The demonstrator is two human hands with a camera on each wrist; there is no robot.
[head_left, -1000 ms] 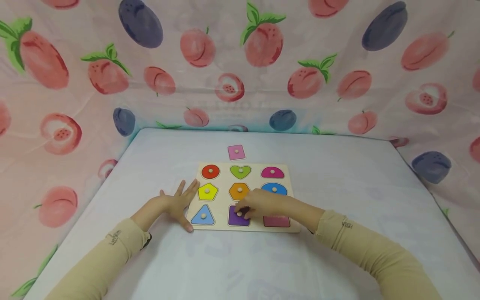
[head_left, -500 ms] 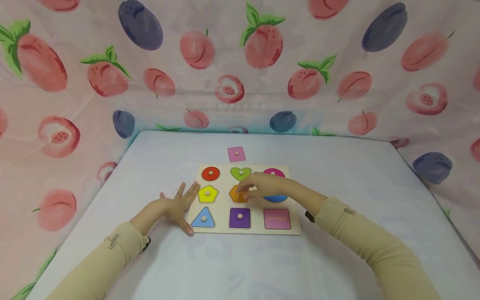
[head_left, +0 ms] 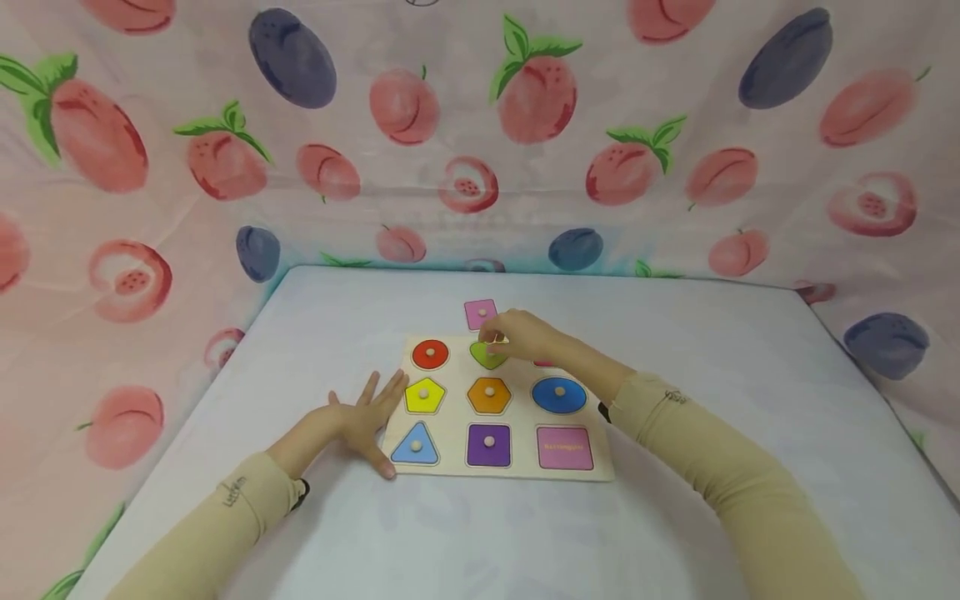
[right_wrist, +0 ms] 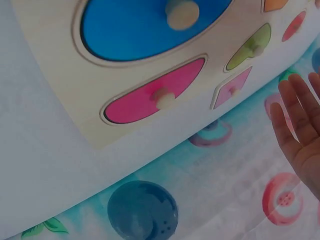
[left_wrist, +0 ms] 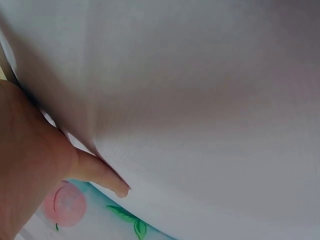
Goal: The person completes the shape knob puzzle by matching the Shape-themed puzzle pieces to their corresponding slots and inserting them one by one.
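Note:
A wooden knob puzzle board [head_left: 453, 433] lies on the white-covered table. Along its left edge my left hand [head_left: 367, 425] rests with fingers spread, the thumb by the near corner. My right hand [head_left: 532, 337] hovers over the board's far edge, fingers bent a little, holding nothing. Beneath its fingertips is the green heart piece [head_left: 486, 358], partly covered. Just beyond the board lies a pink piece [head_left: 472, 317] with a knob, near those fingertips. In the right wrist view the right hand [right_wrist: 307, 150] appears apart from the pieces. The lettered pink recess [head_left: 566, 458] at near right holds no piece.
Other knobbed pieces sit in the board: red circle [head_left: 423, 361], yellow pentagon [head_left: 417, 403], orange hexagon [head_left: 480, 400], blue oval [head_left: 546, 401], light blue triangle [head_left: 408, 456], purple square [head_left: 480, 457] and magenta half circle [right_wrist: 137, 107]. Fruit-printed cloth [head_left: 300, 225] stands behind the table.
My right hand has moved away from the purple square, across the orange hexagon, to the far edge near the pink piece. The left hand stays put; the view has shifted slightly.

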